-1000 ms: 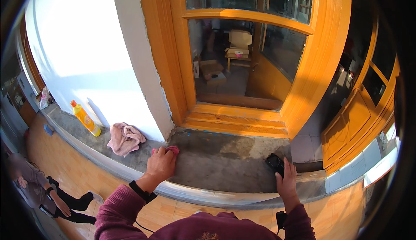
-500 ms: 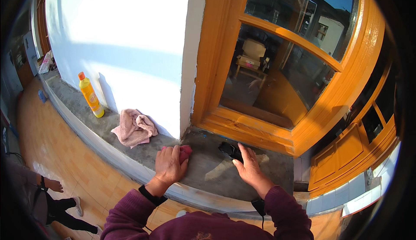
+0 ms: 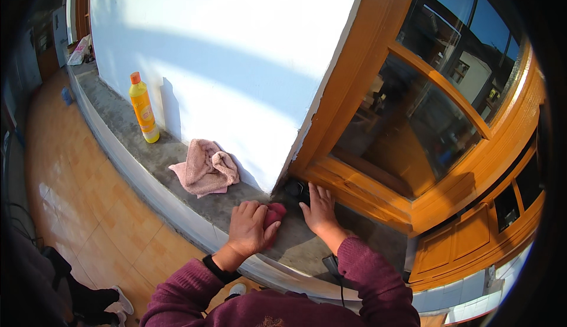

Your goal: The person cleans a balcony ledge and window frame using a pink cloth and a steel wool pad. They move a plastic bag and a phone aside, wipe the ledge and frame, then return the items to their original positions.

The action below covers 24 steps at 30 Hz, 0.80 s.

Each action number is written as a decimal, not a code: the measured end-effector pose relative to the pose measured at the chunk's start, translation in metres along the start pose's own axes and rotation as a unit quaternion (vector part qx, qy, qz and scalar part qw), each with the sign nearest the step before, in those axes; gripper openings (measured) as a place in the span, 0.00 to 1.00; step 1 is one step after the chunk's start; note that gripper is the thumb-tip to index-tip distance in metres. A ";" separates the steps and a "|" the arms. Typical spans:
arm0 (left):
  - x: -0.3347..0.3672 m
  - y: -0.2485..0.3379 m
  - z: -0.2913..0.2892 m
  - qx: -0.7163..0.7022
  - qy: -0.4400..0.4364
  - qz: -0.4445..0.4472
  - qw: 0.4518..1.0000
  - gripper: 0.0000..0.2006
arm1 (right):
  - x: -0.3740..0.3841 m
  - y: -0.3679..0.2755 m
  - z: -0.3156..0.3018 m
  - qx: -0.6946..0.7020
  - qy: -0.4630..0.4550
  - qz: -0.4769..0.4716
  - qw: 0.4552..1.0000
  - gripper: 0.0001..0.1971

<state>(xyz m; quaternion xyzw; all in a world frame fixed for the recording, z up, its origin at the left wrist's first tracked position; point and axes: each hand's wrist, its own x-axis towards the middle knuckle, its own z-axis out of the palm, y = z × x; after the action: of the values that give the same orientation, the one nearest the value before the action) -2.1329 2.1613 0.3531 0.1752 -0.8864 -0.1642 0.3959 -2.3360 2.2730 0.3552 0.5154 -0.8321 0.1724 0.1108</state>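
My left hand [image 3: 248, 230] is curled over a crumpled red cloth [image 3: 275, 215] and presses it on the grey concrete ledge [image 3: 112, 103]. Close by, my right hand [image 3: 323, 210] has its thumb and forefinger at the end of a small black object [image 3: 296, 190], whose kind I cannot make out. That object lies at the inner corner, between the white wall and the orange window frame. A pink towel [image 3: 207, 168] is bunched on the ledge to the left of my left hand. Beyond it stands a yellow bottle [image 3: 143, 108] with an orange cap.
The white wall [image 3: 212, 49] rises behind the ledge. An orange wooden window frame [image 3: 336, 120] with glass panes is on the right. Tiled floor [image 3: 77, 167] lies below at left, where another person's legs and shoes [image 3: 122, 300] show. A black cable [image 3: 341, 291] hangs by my right sleeve.
My right hand and the black object have moved left, toward the wall corner, nearer my left hand. My left hand stays on the red cloth. The view has turned.
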 end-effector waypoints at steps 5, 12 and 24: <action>-0.003 -0.005 0.003 -0.028 -0.003 -0.020 0.999 0.23 | -0.011 -0.041 -0.021 0.114 0.038 -0.137 0.983 0.29; -0.009 -0.030 0.001 -0.351 0.114 -0.133 0.920 0.22 | -0.037 -0.113 0.000 0.134 0.037 -0.081 0.987 0.32; -0.015 -0.045 0.008 -0.289 0.078 -0.146 0.943 0.12 | -0.047 -0.112 0.011 0.118 0.018 -0.103 0.987 0.20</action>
<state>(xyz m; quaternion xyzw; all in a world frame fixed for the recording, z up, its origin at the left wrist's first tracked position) -2.1213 2.1294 0.3189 0.1926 -0.7320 -0.4553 0.4688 -2.2151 2.2613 0.3477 0.6049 -0.7459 0.2667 0.0815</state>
